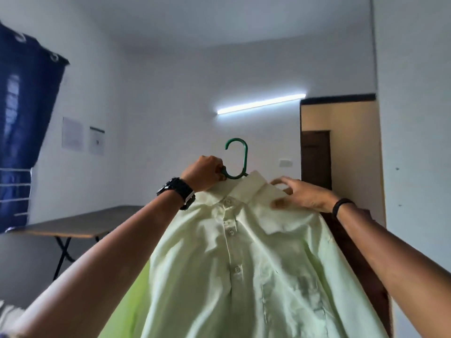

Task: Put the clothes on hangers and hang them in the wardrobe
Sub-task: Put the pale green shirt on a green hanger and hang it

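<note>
Shirt point(246, 259), pale green and buttoned down the front, hangs on a green hanger point(238, 158) held up in the air in front of the person. Its long axis runs top to bottom, collar uppermost and the hem dropping out of view at the lower edge. The button placket faces the camera, and the collar sits just under the hanger's hook. The hook stands upright above the collar, with its open end curling over to the left.

Left hand point(203, 173) is just left of the hanger; its grip is a closed fist round the curved green loop at the base of the hook, at the shirt's left shoulder. A black watch point(177, 192) sits on that wrist. Right hand point(301, 196) lies to the right of the hanger on the shirt's other shoulder, beside the collar; its fingers are spread and bent and the thumb presses on the cloth, but whether it pinches the fabric cannot be told. A black band point(341, 206) circles that wrist.

Left of the hanger and lower, against the white wall, stands a folding surface point(73, 224) with crossed legs, and beyond it a dark blue curtain point(24, 118). Above and right of the hanger a tube light point(261, 104) glows on the wall, and further right is a doorway point(317, 147).
</note>
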Tool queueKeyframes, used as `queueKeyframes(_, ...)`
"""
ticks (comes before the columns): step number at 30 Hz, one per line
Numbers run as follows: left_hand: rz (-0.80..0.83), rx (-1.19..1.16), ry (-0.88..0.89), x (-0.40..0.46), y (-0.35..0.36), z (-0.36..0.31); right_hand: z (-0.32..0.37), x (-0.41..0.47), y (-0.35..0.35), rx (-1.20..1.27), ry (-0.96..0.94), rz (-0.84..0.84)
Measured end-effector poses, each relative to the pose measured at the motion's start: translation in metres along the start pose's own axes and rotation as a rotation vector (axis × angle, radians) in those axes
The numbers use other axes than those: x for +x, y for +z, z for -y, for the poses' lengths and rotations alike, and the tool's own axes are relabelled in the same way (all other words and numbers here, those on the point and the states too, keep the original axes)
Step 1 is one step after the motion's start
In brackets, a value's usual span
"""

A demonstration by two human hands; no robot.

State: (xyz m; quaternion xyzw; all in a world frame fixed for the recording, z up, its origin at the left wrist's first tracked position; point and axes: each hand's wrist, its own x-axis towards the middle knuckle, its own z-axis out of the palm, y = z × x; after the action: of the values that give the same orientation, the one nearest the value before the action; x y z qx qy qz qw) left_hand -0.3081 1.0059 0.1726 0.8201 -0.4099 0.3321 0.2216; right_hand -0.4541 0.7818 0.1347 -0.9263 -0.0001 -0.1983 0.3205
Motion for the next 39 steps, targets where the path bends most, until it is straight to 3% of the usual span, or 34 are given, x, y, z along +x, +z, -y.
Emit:
queueKeyframes(3,-0.067,0.051,-0.014,0.018,-0.033,-0.015,0.010,-0.013,-0.027,-0.215,-0.047,-0.089)
queueKeyframes(7,-0.138,0.028,-0.054,0.033,-0.071,-0.033,0.020,-0.019,-0.046,-0.242,-0.340,-0.743)
queueKeyframes(8,-0.174,0.019,-0.060,0.035,-0.078,-0.039,0.024,-0.021,-0.049,-0.212,-0.377,-0.810)
queueKeyframes(10,-0.250,0.014,-0.084,0.037,-0.089,-0.052,0.030,-0.030,-0.056,-0.107,-0.332,-0.690)
queueKeyframes(13,-0.298,-0.032,-0.107,0.040,-0.099,-0.062,0.028,-0.056,-0.072,0.233,-0.161,-0.264)
queueKeyframes(15,-0.301,-0.086,-0.117,0.043,-0.103,-0.063,0.026,-0.074,-0.084,0.401,-0.110,-0.118)
queueKeyframes(17,-0.333,-0.168,-0.134,0.046,-0.103,-0.064,0.027,-0.087,-0.091,0.363,-0.139,-0.207)
queueKeyframes(20,-0.398,-0.284,-0.169,0.049,-0.101,-0.067,0.026,-0.088,-0.098,0.065,-0.187,-0.617)
queueKeyframes(22,-0.422,-0.313,-0.174,0.050,-0.099,-0.066,0.024,-0.089,-0.104,0.035,-0.138,-0.530)
queueKeyframes(25,-0.427,-0.336,-0.158,0.047,-0.092,-0.068,0.028,-0.100,-0.118,0.118,0.104,-0.093)
queueKeyframes(27,-0.420,-0.358,-0.138,0.045,-0.087,-0.073,0.030,-0.102,-0.130,-0.011,0.247,0.068)
queueKeyframes(29,-0.412,-0.375,-0.120,0.044,-0.082,-0.080,0.036,-0.094,-0.140,-0.049,0.230,0.047)
queueKeyframes(32,-0.412,-0.442,-0.091,0.046,-0.076,-0.087,0.061,-0.069,-0.141,0.136,0.013,-0.164)
queueKeyframes(35,-0.420,-0.500,-0.042,0.047,-0.069,-0.097,0.092,-0.042,-0.128,-0.060,-0.110,-0.377)
queueKeyframes(37,-0.437,-0.543,-0.002,0.047,-0.065,-0.104,0.104,-0.028,-0.120,-0.125,-0.094,-0.385)
queueKeyframes(39,-0.434,-0.551,0.014,0.047,-0.061,-0.108,0.108,-0.018,-0.113,-0.104,-0.062,-0.277)
